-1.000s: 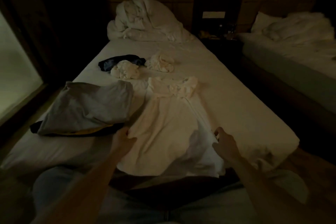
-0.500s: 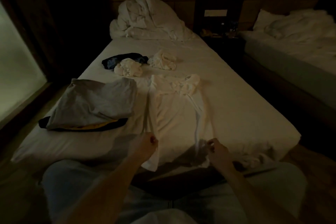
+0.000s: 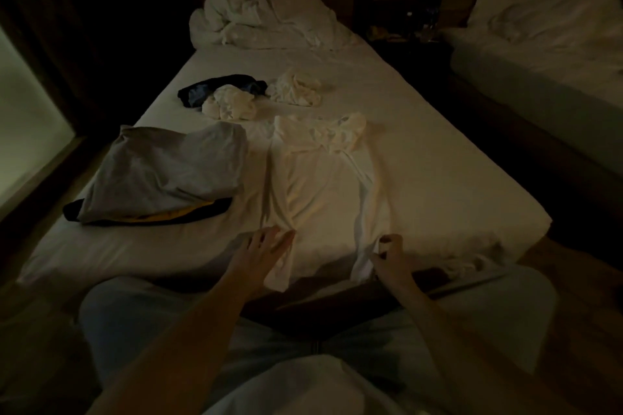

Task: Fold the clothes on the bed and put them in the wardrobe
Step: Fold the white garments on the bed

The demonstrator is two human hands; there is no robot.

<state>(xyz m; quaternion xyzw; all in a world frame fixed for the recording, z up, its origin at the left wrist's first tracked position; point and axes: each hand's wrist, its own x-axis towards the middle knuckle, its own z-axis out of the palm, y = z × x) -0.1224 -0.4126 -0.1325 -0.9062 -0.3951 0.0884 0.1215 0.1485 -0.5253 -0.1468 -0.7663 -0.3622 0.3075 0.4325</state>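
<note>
A white garment [image 3: 323,185] lies lengthwise on the bed [image 3: 438,158], both long sides folded inward. My left hand [image 3: 259,254] rests with spread fingers on its near left corner. My right hand [image 3: 387,256] pinches the near right hem with curled fingers. To the left sits a folded stack with a grey piece [image 3: 168,172] on top and dark and yellow cloth under it. Farther back lie a dark blue garment [image 3: 209,89] and two crumpled white ones [image 3: 232,106] [image 3: 296,91].
A bunched white duvet [image 3: 263,7] fills the head of the bed. A dark nightstand [image 3: 411,34] stands between this bed and a second bed [image 3: 546,54] on the right. A lit window panel [image 3: 23,131] runs along the left. The room is dim.
The garment's left and right sides were folded inward, making it narrow. My left hand let go of the corner and now lies flat on it; my right hand still pinches the hem.
</note>
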